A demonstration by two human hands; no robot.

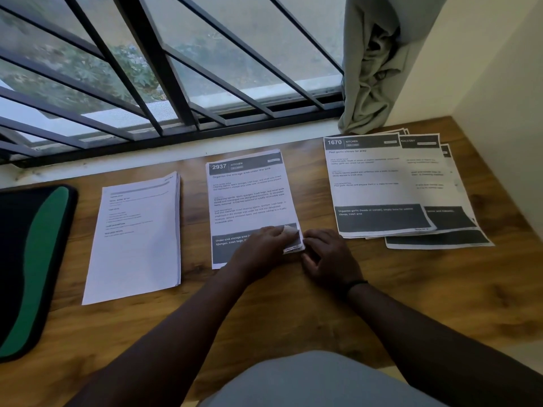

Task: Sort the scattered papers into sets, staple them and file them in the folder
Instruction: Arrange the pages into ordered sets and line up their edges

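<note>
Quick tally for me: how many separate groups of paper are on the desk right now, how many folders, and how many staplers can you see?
Paper groups: 3 (the left stack, the middle set under the left hand and right hand, the fanned pile on the right)
Folders: 1 (the black-and-green folder at the left edge)
Staplers: 0 in view
Total: 4

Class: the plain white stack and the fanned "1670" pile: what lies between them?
Head view: the "2937" kitchen set, its bottom corner under both hands.
</note>
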